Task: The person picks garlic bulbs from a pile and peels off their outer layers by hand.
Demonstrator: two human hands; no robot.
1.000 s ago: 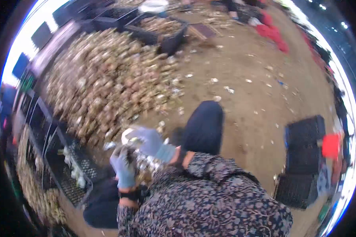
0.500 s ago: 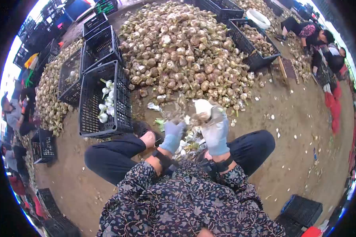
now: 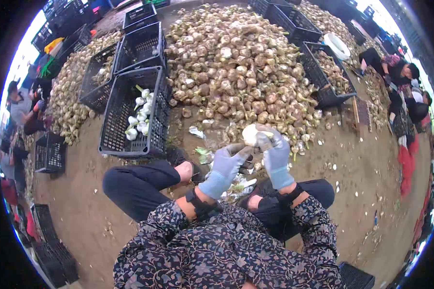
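Observation:
A pale, peeled-looking garlic bulb [image 3: 250, 135] is gripped in the fingers of my right hand [image 3: 275, 153], which wears a grey-white glove with a dirty palm. Just left of it and lower, my left hand [image 3: 226, 166] has a matching glove. Its fingers are bent together close to the right hand; anything they hold is hidden. Stripped garlic skins [image 3: 238, 187] lie on the ground below, between my feet. Beyond the hands rises a large heap of unpeeled garlic [image 3: 241, 72]. Several clean white bulbs [image 3: 141, 113] rest inside the black crate [image 3: 112, 126] at my left.
More black crates [image 3: 140, 43] stand behind the near one. At the right, a crate of garlic stalks [image 3: 330, 98] sits by a white basin [image 3: 336, 46]. Other people [image 3: 405, 72] work at the right and left edges. Scraps dot the brown ground [image 3: 342, 154].
My left hand has risen and moved toward the right hand, which still holds the bulb. The hands are now close together. The view has shifted slightly, moving the crates and heap rightward.

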